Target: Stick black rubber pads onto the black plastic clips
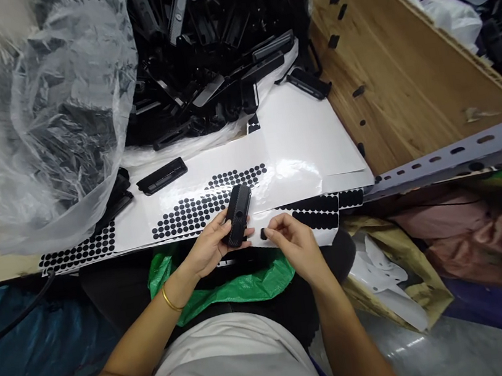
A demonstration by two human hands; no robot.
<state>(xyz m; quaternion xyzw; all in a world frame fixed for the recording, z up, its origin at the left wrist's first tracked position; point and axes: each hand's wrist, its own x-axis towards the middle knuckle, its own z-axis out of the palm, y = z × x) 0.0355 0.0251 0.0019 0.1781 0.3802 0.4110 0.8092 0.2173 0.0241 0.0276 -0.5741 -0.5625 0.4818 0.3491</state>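
Note:
My left hand (209, 243) holds a long black plastic part (239, 214) with rounded ends, tilted above the table's front edge. A round recess shows near the middle of its textured face. Just to the right, my right hand (293, 241) pinches a small black sticker (263, 234) between thumb and forefinger, apart from the plastic part. Behind the hands lies a white sheet of round black stickers (185, 217), some of its area bare. Another sticker sheet (317, 213) juts over the edge beside my right hand.
Many black plastic parts (211, 38) are heaped at the back, beside a clear plastic bag (72, 82). One loose part (162, 176) lies on the sheets. A wooden board (383, 63) stands at the right. Below are a green bag (228, 291) and a brown bag (398, 273) holding white scraps.

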